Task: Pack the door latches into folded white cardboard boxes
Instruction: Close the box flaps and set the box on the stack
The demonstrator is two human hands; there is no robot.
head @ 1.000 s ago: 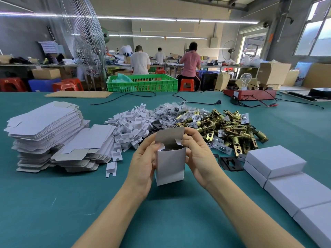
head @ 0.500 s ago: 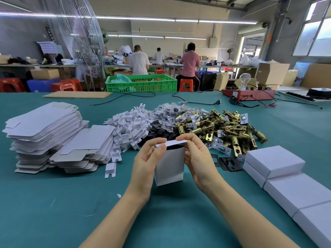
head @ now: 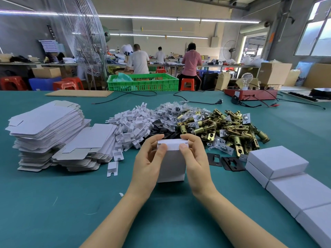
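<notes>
Above the green felt table (head: 53, 203), a smooth white cardboard box (head: 171, 165) is gripped upright by the left hand (head: 148, 161) and right hand (head: 195, 158). Its top flap seems pressed shut by both thumbs. Brassy door latches (head: 223, 127) are heaped behind.

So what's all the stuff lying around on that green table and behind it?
box in hand: one, white, upright at centre, lid folded down
flat box blanks: two stacks, white and grey, left
plastic inserts: a heap, white, centre left
bagged parts: a heap, clear bags, centre back
black plates: several, beside and under the heaps
door latches: a heap, brass, centre right
closed boxes: a row, white, right edge
crate: one, green, behind the table
bulb on a red base: one, far right
workers: three, backs turned, rear benches
left hand: grips the box's left side
right hand: thumb on the lid flap
</notes>
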